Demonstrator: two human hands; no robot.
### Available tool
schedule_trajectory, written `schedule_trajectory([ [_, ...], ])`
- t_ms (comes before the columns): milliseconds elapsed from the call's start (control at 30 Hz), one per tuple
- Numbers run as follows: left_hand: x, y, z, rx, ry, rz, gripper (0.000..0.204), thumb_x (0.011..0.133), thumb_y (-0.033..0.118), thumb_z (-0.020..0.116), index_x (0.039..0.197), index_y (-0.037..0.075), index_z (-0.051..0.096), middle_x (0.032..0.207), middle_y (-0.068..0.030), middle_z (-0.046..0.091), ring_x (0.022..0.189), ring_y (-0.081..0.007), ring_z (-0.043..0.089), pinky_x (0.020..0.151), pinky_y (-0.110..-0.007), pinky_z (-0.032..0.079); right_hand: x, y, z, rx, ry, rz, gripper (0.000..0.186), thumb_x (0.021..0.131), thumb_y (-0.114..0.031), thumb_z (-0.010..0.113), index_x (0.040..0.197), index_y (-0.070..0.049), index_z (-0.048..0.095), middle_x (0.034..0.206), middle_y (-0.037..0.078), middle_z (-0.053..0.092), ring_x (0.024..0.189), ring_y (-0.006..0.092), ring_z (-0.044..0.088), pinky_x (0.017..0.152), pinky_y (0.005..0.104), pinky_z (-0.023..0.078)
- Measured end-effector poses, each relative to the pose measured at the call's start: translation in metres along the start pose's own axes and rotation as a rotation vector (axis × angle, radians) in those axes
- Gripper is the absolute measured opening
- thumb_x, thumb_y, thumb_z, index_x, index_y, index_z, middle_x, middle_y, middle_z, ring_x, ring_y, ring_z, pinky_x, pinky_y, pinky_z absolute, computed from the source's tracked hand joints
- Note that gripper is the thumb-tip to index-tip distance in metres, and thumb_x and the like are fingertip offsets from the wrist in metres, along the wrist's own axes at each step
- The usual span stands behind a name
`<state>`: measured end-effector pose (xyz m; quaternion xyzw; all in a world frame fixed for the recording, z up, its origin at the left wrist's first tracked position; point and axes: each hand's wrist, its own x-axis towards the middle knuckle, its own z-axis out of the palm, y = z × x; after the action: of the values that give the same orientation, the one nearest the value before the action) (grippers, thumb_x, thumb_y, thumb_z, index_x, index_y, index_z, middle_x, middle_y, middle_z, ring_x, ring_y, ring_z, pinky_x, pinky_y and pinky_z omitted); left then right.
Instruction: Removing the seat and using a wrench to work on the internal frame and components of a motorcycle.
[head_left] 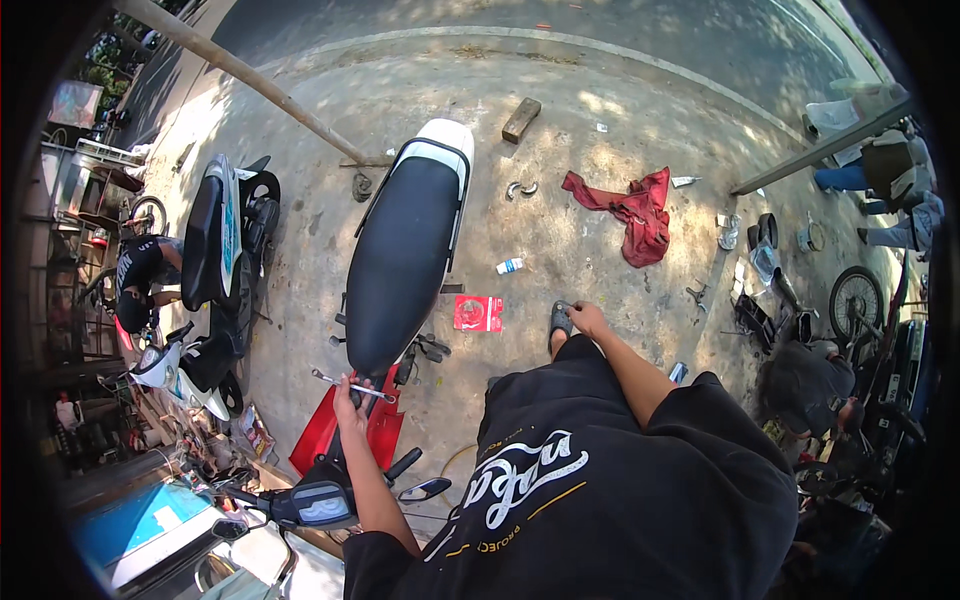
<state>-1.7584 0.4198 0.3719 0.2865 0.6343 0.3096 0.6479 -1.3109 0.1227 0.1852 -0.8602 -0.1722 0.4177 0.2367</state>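
My left hand (350,405) is closed around a silver wrench (378,393), which lies crosswise in the fingers above the red front panel (384,432) of a motorbike. Its long black seat (407,245) with a white tail stretches away in front of me. My right hand (588,319) hangs just past my knee, over a dark clog (561,318) on my foot. Its fingers look curled together; whatever they may hold is hidden. On the ground between the bike and my foot lies a red blister pack (478,313), with a small white-and-blue bottle (510,266) beyond it.
A red cloth (640,215), a wooden block (521,120) and two curved brake shoes (521,189) lie on the concrete. Another scooter (225,235) stands left, near a person in black (140,270). At right are a post (820,150), loose parts, a wheel (857,302) and a crouching person (808,385).
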Motion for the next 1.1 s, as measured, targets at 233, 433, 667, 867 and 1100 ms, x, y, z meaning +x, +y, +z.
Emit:
schedule_trajectory([
  [233,-0.006,-0.036,0.227,0.457,-0.489,-0.158,0.027,0.095,0.031,0.059,0.097,0.004,0.059,0.095,-0.0088,0.063,0.088,-0.0210,0.065,0.075,-0.032,0.057,0.047,-0.023,-0.098,0.084,0.157,-0.135,0.036,0.077,-0.041,0.065,0.097,-0.012,0.073,0.099,0.018,0.068,0.094,0.0352,0.064,0.086,0.0405,0.050],
  [433,0.007,-0.032,0.316,0.724,-0.670,-0.195,0.032,0.093,0.034,0.060,0.096,0.003,0.066,0.087,-0.0073,0.069,0.079,-0.0121,0.062,0.071,-0.026,0.047,0.083,-0.017,-0.118,-0.009,0.231,-0.088,0.034,0.078,-0.042,0.065,0.094,-0.014,0.075,0.105,0.015,0.068,0.100,0.0326,0.061,0.096,0.0396,0.042],
  [667,0.057,0.022,0.377,1.008,-0.854,-0.328,0.037,0.095,0.030,0.057,0.115,-0.001,0.063,0.097,-0.0101,0.068,0.096,-0.0165,0.063,0.087,-0.032,0.049,0.128,-0.061,-0.093,0.013,0.257,0.098,0.037,0.080,-0.040,0.061,0.097,-0.009,0.073,0.114,0.014,0.065,0.113,0.0321,0.056,0.104,0.0594,0.026],
  [867,0.107,0.059,0.425,1.046,-0.815,-0.472,0.036,0.098,0.030,0.052,0.113,-0.001,0.063,0.113,-0.0131,0.065,0.100,-0.0198,0.064,0.092,-0.034,0.050,0.222,-0.117,-0.045,0.532,0.141,-0.062,0.034,0.089,-0.031,0.057,0.094,0.002,0.067,0.075,0.018,0.067,0.067,0.0294,0.065,0.064,0.0371,0.050],
  [1100,0.159,0.048,0.472,1.402,-0.527,-0.378,0.029,0.096,0.029,0.058,0.094,0.001,0.068,0.081,0.0002,0.060,0.073,-0.0087,0.057,0.071,-0.024,0.048,0.311,-0.185,0.014,0.678,-0.268,0.011,0.035,0.088,-0.038,0.054,0.091,-0.007,0.070,0.081,0.018,0.067,0.078,0.0332,0.065,0.071,0.0425,0.050],
])
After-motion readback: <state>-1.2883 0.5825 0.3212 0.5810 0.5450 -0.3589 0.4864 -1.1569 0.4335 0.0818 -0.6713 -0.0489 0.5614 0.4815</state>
